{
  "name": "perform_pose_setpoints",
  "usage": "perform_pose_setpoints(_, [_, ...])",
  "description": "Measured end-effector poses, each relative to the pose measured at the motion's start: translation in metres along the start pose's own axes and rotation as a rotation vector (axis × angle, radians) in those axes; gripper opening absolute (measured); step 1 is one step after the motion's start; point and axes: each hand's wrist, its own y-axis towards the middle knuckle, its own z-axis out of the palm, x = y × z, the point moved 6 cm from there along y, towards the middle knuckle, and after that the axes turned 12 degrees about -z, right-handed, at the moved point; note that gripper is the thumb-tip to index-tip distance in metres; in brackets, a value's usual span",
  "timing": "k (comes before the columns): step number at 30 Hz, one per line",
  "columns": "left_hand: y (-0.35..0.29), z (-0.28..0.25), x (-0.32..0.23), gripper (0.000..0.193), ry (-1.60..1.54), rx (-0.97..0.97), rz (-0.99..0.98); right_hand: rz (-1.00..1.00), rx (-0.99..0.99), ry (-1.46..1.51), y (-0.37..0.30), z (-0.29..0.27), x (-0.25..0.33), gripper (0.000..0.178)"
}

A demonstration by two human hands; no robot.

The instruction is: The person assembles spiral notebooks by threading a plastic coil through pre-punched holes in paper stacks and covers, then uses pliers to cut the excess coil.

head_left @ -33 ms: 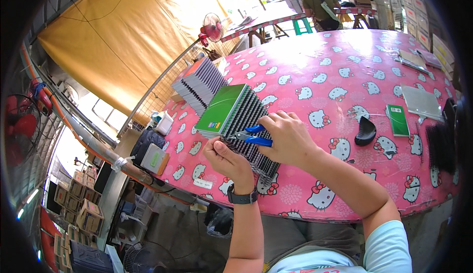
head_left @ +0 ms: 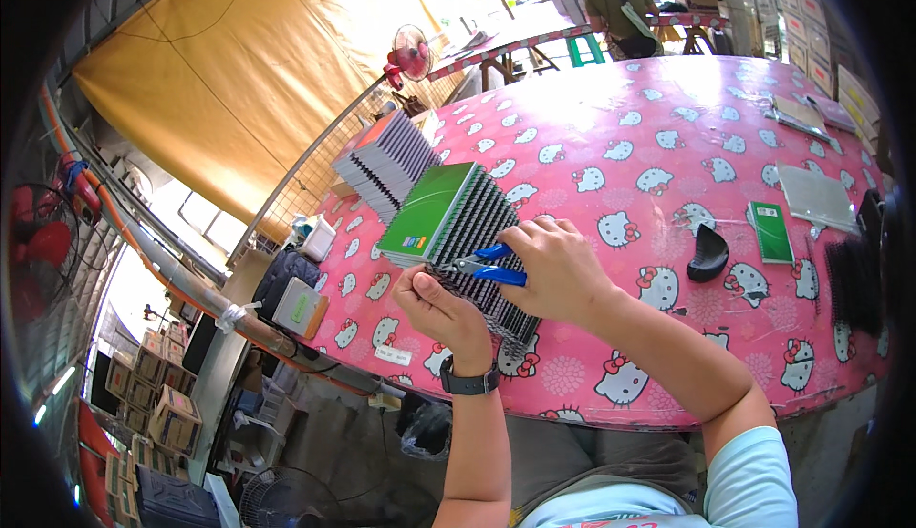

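Note:
In my right hand (head_left: 553,266) is a pair of pliers (head_left: 467,266) with blue handles, fingers closed round them. Their metal jaws reach the near corner of a tall stack of spiral notebooks (head_left: 434,206). The top cover is green, and dark coils run down the stack's right side. My left hand (head_left: 441,307), a dark watch on its wrist, is at that same corner, close to the jaws. Its fingers are curled in and the thumb lies on top; what they pinch is hidden. Behind stands a second notebook stack (head_left: 386,164) with an orange-edged top.
A pink patterned cloth (head_left: 620,313) covers the table. To the right lie a black curved object (head_left: 708,254), a small green notebook (head_left: 769,232), a clear plastic packet (head_left: 816,197) and black coils (head_left: 852,280). A red fan (head_left: 412,54) and another person (head_left: 618,8) are farther back.
The pliers have shifted very slightly downward with my right hand. My left hand and the stacks look unmoved.

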Motion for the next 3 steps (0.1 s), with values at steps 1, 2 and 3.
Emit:
perform_pose_setpoints(1, [-0.0005, 0.0004, 0.0014, 0.036, -0.006, 0.004, -0.011, 0.021, 0.045, 0.021, -0.0011, 0.0037, -0.0011, 0.035])
perform_pose_setpoints(2, [-0.0008, 0.0011, 0.0024, 0.036, -0.012, 0.007, -0.021, 0.043, 0.089, 0.042, -0.001, 0.0069, -0.0011, 0.036])
perform_pose_setpoints(3, [-0.0014, 0.0012, 0.0029, 0.036, -0.009, 0.012, -0.022, 0.065, 0.133, 0.064, 0.0004, 0.0094, -0.0001, 0.038])
